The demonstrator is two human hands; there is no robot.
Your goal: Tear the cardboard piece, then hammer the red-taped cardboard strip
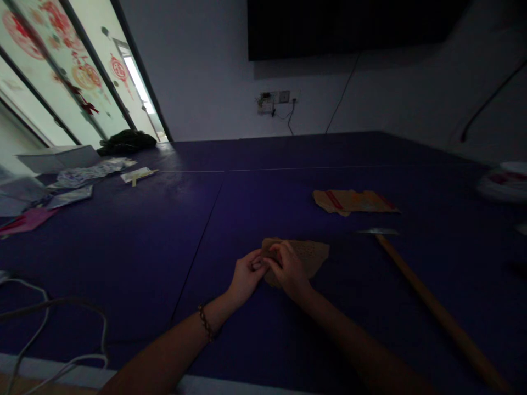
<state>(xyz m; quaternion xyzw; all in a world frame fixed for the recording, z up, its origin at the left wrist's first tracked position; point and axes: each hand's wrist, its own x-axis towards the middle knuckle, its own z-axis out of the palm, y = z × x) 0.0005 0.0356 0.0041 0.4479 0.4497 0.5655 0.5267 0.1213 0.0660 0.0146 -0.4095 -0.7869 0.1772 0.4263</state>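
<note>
A brown piece of cardboard with a rough, torn-looking outline is at the middle of the dark blue-purple tabletop. My left hand, with a braided bracelet at the wrist, has its fingers closed at the cardboard's left edge. My right hand lies over the left part of the same piece, its thumb and fingers bent together close to my left fingertips. Anything small between the right fingers is too dark to make out. The hands hide much of the cardboard's left side.
Beyond lies another cardboard piece with red marks. A long wooden-handled tool with a metal head slants down the right. Papers and a pink sheet are at left; cables curl at lower left. A bagged item is at far right.
</note>
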